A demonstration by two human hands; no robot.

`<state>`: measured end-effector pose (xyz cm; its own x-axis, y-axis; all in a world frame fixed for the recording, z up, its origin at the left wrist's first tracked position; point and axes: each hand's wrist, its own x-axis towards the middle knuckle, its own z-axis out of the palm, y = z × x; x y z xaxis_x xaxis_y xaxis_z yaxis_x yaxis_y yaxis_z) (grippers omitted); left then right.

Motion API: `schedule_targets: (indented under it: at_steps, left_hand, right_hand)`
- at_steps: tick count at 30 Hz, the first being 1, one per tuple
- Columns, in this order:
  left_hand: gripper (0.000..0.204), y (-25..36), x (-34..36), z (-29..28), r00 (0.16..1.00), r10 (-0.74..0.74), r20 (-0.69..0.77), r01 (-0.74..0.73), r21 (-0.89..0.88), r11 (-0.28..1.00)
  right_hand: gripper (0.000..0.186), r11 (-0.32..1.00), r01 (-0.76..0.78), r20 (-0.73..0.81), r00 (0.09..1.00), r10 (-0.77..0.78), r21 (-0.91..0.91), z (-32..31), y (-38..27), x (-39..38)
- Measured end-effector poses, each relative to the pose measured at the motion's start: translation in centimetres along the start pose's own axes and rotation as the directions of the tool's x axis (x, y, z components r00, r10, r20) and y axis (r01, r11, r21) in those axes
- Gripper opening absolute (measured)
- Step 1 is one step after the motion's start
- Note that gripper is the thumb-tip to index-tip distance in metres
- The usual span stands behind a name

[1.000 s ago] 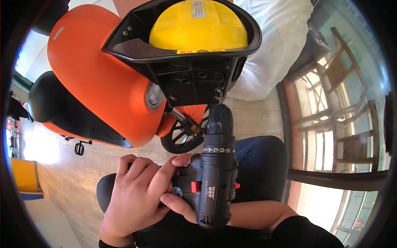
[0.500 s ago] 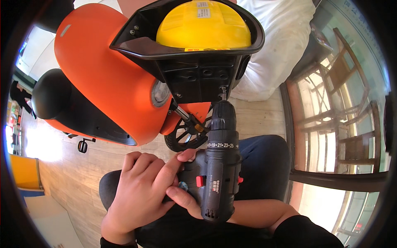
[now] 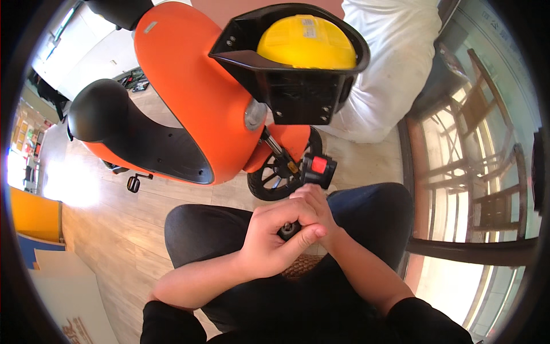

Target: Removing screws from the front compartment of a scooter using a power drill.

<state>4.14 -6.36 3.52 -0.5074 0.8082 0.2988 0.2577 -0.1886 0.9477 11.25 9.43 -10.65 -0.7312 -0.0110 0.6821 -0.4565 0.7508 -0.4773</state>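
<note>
Head view: drill (image 3: 318, 167) between the knees (image 3: 375, 200), left hand (image 3: 269, 232) curled round its chuck (image 3: 289, 231), right hand (image 3: 316, 205) seemingly closed on its hidden grip. Apparently chuck adjustment; turning it calls for 2 firm holds.

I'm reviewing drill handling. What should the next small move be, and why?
Probably turn the drill so its nose points at the front of the black basket: the nose now faces up, ringed by the left hand, while the right hand grips the drill and the screws sit ahead.
</note>
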Motion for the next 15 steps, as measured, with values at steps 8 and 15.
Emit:
schedule_targets:
  at_steps: [8, 15]
  left_hand:
    - [0.023, -1.2, -0.4, 0.5, 0.937, 0.335, 0.095, -0.336, -0.007, 0.942]
    - [0.025, -1.3, -0.6, 0.6, 0.932, 0.344, 0.111, -0.343, -0.026, 0.939]
  right_hand:
    - [0.037, 0.983, 0.100, -0.195, 0.972, -0.130, -0.154, 0.1, 0.6, 0.6]
    - [0.041, 0.984, 0.090, -0.198, 0.973, -0.120, -0.154, 0.1, 0.2, 0.7]
